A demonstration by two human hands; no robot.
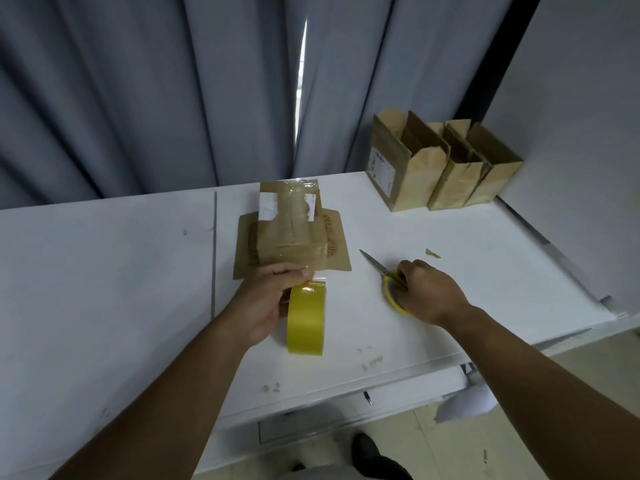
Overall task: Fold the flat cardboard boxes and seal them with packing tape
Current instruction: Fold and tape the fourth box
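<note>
Sealing step: box (291, 237) at middle of counter (104, 271), on flat cardboard (247, 251). Taut strip (317, 277) from box to tape roll (306, 323) gripped in left hand (263, 303). Alongside, right hand (429, 292) curled round scissors (375, 265) handles. Next, probably: lift scissors, cut strip near box, press end down.

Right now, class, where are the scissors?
In the head view, the scissors lie on the white table, right of the taped box, with the right hand on their yellow handles.
</note>
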